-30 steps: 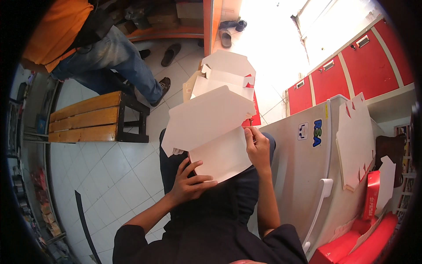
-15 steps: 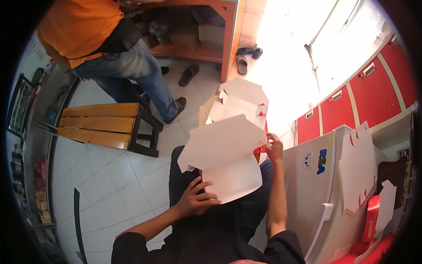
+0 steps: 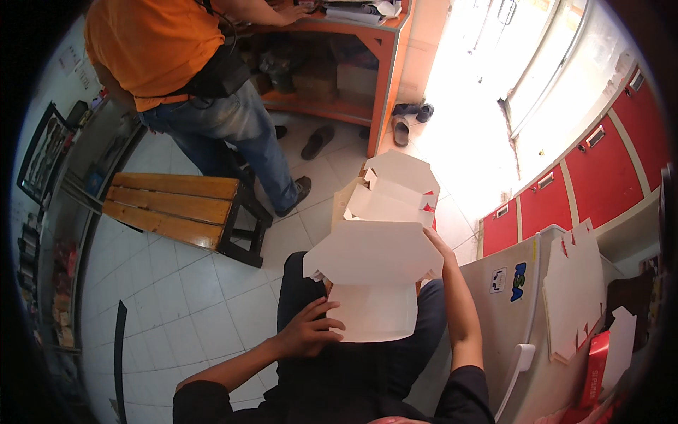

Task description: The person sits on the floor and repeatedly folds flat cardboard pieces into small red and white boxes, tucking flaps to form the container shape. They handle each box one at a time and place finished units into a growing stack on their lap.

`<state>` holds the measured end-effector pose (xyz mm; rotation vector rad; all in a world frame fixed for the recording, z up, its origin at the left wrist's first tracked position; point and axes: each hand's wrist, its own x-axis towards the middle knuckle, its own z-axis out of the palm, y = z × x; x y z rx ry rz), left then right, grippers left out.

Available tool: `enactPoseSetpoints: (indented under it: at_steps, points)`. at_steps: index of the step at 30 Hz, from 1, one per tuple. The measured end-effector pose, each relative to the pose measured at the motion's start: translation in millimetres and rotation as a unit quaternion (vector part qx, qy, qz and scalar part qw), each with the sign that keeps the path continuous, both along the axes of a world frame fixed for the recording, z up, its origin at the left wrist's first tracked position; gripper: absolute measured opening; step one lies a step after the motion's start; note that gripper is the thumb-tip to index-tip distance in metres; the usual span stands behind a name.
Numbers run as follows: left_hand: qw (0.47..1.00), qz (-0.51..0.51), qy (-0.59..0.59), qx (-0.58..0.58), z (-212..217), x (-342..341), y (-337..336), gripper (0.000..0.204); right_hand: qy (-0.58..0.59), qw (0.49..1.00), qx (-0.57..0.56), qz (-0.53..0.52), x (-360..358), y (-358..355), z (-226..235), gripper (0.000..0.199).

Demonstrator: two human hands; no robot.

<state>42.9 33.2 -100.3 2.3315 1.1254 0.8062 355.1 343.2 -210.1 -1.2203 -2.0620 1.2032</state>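
Note:
A white-lined cardboard box (image 3: 372, 311) rests over my lap with its lid (image 3: 374, 251) raised. My left hand (image 3: 311, 328) grips the box's left wall, several fingers reaching over the edge onto the white inside. At the lid's right edge is my right hand (image 3: 439, 244); its fingertips are hidden behind the cardboard, so its grip does not show. Just beyond the lid stands a second open box (image 3: 388, 198), white inside with bits of red at its corner.
A wooden bench (image 3: 173, 208) stands to the left. Nearby, a person in an orange shirt (image 3: 159, 53) faces an orange counter (image 3: 385, 78). To my right are a white fridge (image 3: 487, 318), flat cardboard blanks (image 3: 572, 297) and red lockers (image 3: 604, 166). Sandals (image 3: 401, 131) lie on the floor.
The box has turned so its lid sits squarer to me. My right hand has slid behind the lid's edge, hiding its fingers. The whole view has shifted slightly.

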Motion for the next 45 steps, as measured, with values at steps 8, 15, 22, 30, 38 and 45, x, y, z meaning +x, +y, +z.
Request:
enactPoseSetpoints:
  at_steps: [8,15,22,30,38,45]
  points:
    - [0.999,-0.043,0.013,0.015,-6.5,-14.0,27.2,0.032,-0.084,0.980,0.163,0.081,-15.5,56.5,34.4,0.014]
    - [0.996,-0.011,0.090,0.014,23.4,-26.9,50.0,0.022,-0.063,0.823,0.543,-0.156,-20.4,45.0,173.4,0.020]
    - [0.718,-0.037,-0.662,-0.213,100.2,-54.9,48.9,0.101,-0.063,0.763,0.643,-0.022,-50.2,-90.4,252.1,0.023]
    - [0.746,0.343,-0.519,-0.237,98.7,-99.1,6.4,0.060,-0.021,0.853,0.485,0.193,-99.0,-159.7,238.6,0.036]
    - [0.764,0.421,-0.466,-0.151,71.1,-86.1,-34.2,0.069,0.155,0.975,-0.046,0.152,-116.0,-153.6,226.9,0.040]
    - [0.855,0.352,-0.362,-0.123,-2.3,-72.5,-59.4,0.107,0.180,0.941,0.099,0.267,-214.4,-240.6,198.0,0.047]
